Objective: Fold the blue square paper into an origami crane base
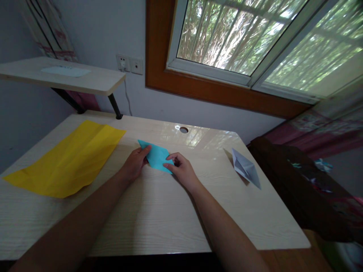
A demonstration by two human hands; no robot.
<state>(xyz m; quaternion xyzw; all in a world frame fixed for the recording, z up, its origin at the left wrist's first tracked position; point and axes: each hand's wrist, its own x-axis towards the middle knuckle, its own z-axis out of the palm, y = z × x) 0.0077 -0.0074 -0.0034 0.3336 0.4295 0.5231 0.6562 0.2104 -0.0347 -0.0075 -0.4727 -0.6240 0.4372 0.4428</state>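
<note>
A folded piece of light-blue paper (156, 155) is held above the middle of the desk, with slanted ends and a crease across it. My left hand (136, 161) grips its left end, thumb on top and the other fingers mostly hidden behind. At the right end, my right hand (181, 168) pinches the paper's edge between thumb and fingers. Off to the right stands a white folded paper boat (245, 168), apart from both hands. Left of my left hand lies a large yellow sheet of paper (69, 160) with faint creases.
The pale wooden desk (161, 226) has a round cable hole (183, 130) near its back edge. A raised shelf (93, 81) on black legs stands at the back left. Behind are a wall socket (123, 63) and a barred window (227, 41). Dark furniture (297, 189) sits to the right.
</note>
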